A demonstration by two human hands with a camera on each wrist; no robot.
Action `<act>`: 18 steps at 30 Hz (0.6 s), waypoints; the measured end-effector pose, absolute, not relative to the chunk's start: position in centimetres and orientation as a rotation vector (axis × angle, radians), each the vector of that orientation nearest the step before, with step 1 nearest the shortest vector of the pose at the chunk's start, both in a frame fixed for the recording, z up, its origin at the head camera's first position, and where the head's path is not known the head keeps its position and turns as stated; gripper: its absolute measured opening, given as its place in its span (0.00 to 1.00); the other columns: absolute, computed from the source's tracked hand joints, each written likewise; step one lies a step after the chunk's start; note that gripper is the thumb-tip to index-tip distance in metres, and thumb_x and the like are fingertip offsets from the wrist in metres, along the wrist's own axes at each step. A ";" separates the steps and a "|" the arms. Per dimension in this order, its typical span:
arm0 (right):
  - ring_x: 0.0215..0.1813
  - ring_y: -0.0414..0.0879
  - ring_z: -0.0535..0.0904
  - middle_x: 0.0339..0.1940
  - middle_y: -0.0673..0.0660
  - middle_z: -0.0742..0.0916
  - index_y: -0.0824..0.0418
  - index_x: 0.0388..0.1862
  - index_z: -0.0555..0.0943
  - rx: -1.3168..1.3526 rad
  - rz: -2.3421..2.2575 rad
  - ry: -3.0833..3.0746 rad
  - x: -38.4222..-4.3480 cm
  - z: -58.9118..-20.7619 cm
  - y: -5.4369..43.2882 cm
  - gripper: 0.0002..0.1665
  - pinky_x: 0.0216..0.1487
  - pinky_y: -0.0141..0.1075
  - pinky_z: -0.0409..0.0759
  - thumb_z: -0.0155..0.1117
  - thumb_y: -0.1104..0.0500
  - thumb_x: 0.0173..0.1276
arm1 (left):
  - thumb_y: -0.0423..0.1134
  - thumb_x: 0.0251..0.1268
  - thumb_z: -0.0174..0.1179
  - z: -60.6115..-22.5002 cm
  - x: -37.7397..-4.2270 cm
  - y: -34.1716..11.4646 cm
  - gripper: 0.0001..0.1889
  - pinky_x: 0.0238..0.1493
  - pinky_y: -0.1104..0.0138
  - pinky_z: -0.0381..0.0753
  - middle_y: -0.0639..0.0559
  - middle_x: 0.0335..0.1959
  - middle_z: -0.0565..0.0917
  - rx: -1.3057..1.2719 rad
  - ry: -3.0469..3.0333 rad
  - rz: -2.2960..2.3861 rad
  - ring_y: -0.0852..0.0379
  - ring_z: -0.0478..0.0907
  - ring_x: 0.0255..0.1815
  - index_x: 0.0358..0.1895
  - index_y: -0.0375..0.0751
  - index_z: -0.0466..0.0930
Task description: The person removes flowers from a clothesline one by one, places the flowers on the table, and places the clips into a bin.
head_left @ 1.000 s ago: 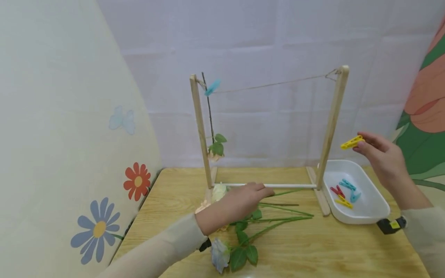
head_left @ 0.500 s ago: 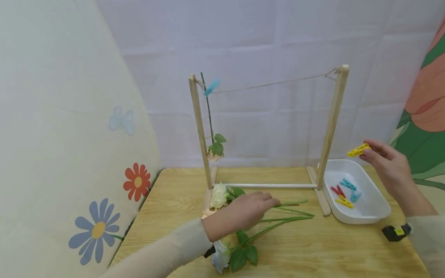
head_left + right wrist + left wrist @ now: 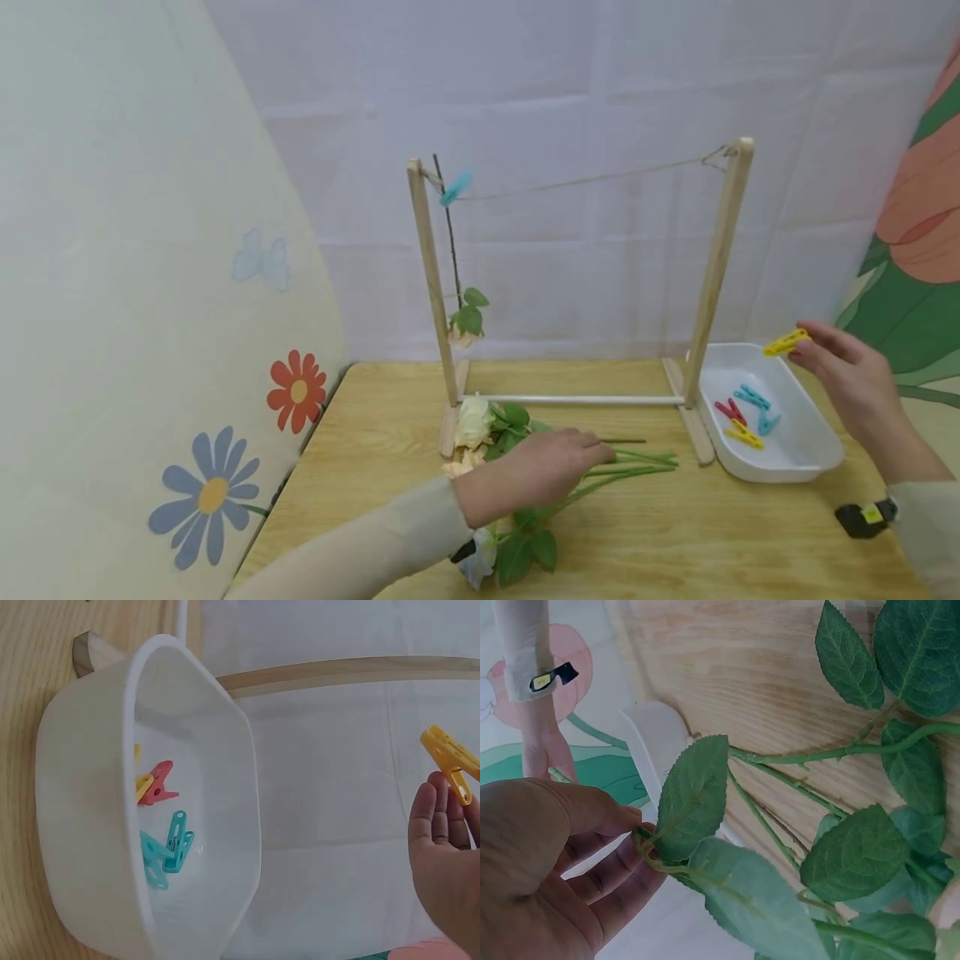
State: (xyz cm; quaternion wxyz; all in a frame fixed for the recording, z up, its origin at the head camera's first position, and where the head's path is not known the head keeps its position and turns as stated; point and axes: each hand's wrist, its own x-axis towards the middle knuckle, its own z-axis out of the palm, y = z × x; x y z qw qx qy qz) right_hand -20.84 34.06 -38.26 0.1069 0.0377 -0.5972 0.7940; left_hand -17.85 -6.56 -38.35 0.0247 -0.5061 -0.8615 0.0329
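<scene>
My left hand [image 3: 536, 469] is over the pile of artificial roses on the table. In the left wrist view its thumb and fingers pinch a leafy green rose stem [image 3: 658, 864]; which bloom it belongs to is unclear. A white rose [image 3: 474, 422], a peach rose [image 3: 467, 462] and a pale blue rose [image 3: 477, 562] lie around that hand, partly covered by it. At the right, above the tray, my right hand [image 3: 855, 387] holds a yellow clothespin [image 3: 786, 342] between thumb and fingers. A peach rose [image 3: 465, 335] hangs head down from the string [image 3: 585, 181] under a blue clothespin [image 3: 455, 189].
A wooden frame [image 3: 716, 275] with a white crossbar [image 3: 570, 401] stands at the table's back. Beside its right foot is a white tray [image 3: 813, 468] holding red, yellow and blue clothespins [image 3: 752, 397]. Green stems [image 3: 637, 472] point right across the wooden table [image 3: 675, 542].
My left hand has moved toward the table's front and slightly right, with the stem. My right hand has lowered and shifted right, still holding the yellow clothespin.
</scene>
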 end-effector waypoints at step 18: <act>0.42 0.20 0.79 0.45 0.28 0.77 0.57 0.80 0.63 -0.232 1.715 -2.417 -20.0 -41.9 35.2 0.39 0.43 0.15 0.76 0.57 0.43 0.76 | 0.31 0.75 0.58 -40.7 -17.4 -5.6 0.22 0.47 0.75 0.83 0.59 0.60 0.81 -1.640 -2.708 0.166 0.63 0.80 0.58 0.67 0.54 0.76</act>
